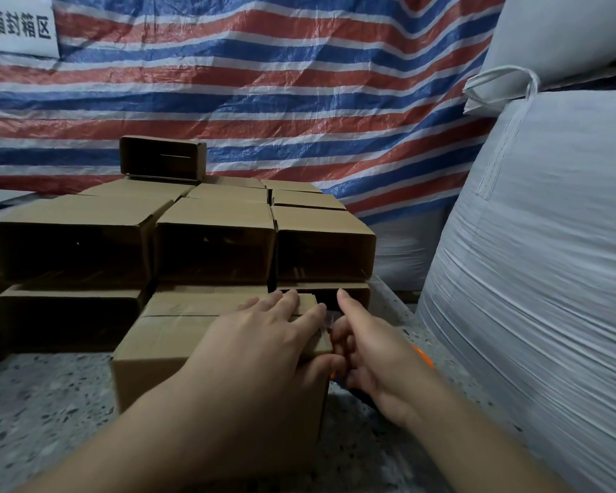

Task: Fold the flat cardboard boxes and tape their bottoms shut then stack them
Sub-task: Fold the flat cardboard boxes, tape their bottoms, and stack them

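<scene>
Currently the taping step is in hand. Left hand [264, 336] presses flat, fingers straight, on the box [157, 346] at lower centre of the frame. Right hand [374, 357] curls around a tape dispenser [420, 354], forefinger extended. Next move, by judgement: sever the tape, then stack the box on the pile [207, 236] behind.

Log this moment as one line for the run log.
step: taping box bottom | left hand: pressing flat on box | right hand: holding tape dispenser at box edge | stack: behind box
</scene>
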`<state>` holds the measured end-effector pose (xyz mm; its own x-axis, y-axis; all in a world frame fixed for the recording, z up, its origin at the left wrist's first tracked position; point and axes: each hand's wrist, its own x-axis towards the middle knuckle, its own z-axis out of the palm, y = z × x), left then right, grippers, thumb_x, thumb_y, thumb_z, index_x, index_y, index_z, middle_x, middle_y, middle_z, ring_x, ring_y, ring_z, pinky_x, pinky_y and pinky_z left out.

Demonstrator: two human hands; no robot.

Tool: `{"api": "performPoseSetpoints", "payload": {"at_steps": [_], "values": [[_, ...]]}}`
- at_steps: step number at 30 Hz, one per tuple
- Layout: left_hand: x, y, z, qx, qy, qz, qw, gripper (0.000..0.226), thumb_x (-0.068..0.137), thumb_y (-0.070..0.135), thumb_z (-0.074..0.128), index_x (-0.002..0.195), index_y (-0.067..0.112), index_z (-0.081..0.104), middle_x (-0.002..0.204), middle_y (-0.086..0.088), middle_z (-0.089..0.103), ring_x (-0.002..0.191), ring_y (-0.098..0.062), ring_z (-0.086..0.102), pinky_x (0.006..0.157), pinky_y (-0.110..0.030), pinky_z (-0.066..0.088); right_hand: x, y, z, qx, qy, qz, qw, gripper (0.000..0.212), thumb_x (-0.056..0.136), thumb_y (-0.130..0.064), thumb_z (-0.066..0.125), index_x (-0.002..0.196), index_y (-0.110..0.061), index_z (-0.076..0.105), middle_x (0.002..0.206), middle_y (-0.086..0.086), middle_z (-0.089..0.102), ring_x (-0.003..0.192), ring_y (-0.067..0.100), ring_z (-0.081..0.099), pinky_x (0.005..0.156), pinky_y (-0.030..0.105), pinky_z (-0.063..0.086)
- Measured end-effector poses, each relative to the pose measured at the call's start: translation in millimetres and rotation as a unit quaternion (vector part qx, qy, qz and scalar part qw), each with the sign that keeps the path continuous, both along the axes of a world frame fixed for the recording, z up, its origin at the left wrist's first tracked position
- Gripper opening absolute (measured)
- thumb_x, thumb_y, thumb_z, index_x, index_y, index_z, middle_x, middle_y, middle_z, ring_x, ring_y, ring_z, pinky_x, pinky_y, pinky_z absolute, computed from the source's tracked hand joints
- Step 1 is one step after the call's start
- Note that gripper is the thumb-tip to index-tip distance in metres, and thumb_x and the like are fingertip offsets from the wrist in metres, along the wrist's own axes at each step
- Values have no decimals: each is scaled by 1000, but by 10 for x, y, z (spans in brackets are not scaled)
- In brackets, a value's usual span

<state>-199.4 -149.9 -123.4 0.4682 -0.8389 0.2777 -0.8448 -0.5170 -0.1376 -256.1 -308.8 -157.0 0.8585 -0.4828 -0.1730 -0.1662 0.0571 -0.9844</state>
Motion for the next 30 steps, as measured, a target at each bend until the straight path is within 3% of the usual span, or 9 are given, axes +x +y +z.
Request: {"api": "performPoseSetpoints", "payload": {"at_steps": [5, 10, 12, 14, 17, 20, 22, 25, 30], "values": [[-3, -9, -15, 14, -9, 8, 1000, 89, 81, 74, 4, 157, 26, 1, 165, -3, 10, 151, -18, 9, 120, -31, 10, 46, 54, -124, -23, -50, -9, 998, 37, 103, -42, 52, 81, -15, 65, 60, -1, 49, 50, 11, 43, 51, 27, 34], [8, -15, -38, 24, -16, 14, 999, 89, 89, 71, 8, 156, 15, -7, 165, -4, 4, 152, -18, 5, 120, -31, 5, 51, 230, -213, 1, -109, -24, 994, 36, 102, -40, 51, 82, -30, 80, 79, 3, 77, 70, 11, 73, 55, 20, 52], [-2, -11, -36, 18, -9, 12, 1000, 87, 90, 71, 8, 156, 15, -5, 165, -5, 5, 151, -18, 6, 120, -31, 5, 69, 270, -246, 27, -110, -43, 993, 32, 94, -48, 57, 87, -27, 80, 85, 6, 78, 79, 15, 75, 63, 26, 56], [-17, -10, -33, 11, 0, 8, 1000, 87, 89, 71, 8, 156, 16, -5, 165, -4, 5, 151, -18, 6, 120, -31, 5, 82, 307, -290, 79, -78, -60, 992, 45, 86, -60, 60, 100, -22, 77, 95, 9, 78, 91, 24, 75, 74, 35, 58], [-19, 8, -26, -7, 4, 0, 1000, 86, 89, 71, 7, 156, 17, -4, 165, -3, 6, 151, -17, 6, 119, -30, 5, 81, 325, -335, 128, -37, -40, 990, 50, 91, -62, 57, 119, -23, 68, 107, 10, 76, 101, 29, 72, 70, 36, 58], [-37, 53, 4, -15, 24, -12, 1000, 81, 93, 68, 12, 156, 19, -5, 165, -2, 6, 151, -15, 6, 119, -28, 5, 50, 301, -359, 15, -120, -47, 992, 42, 97, -62, 42, 130, -40, 56, 130, -5, 64, 114, 6, 62, 78, 25, 53], [-51, 79, 50, -26, 48, -24, 998, 77, 96, 64, 16, 157, 21, -3, 165, -1, 7, 151, -13, 7, 117, -24, 5, 17, 345, -337, -33, -197, 7, 980, 63, 86, -78, 40, 141, -48, 44, 144, -23, 51, 125, -13, 49, 97, 15, 44], [-43, 109, 141, -46, 125, -36, 991, 70, 99, 56, 20, 157, 24, -2, 165, 2, 8, 150, -9, 7, 110, -19, 5, -3, 447, -321, 20, -222, 76, 972, 79, 78, -85, 49, 146, -51, 31, 131, -33, 60, 120, -13, 55, 87, 9, 50], [2, 119, 229, -105, 268, -39, 957, 66, 100, 55, 29, 156, 34, 1, 164, 7, 12, 147, -9, 17, 101, -20, 15, -31, 472, -364, 26, -192, 63, 979, 79, 66, -84, 42, 138, -52, 43, 149, -9, 53, 114, -2, 64, 77, 14, 56]]}}
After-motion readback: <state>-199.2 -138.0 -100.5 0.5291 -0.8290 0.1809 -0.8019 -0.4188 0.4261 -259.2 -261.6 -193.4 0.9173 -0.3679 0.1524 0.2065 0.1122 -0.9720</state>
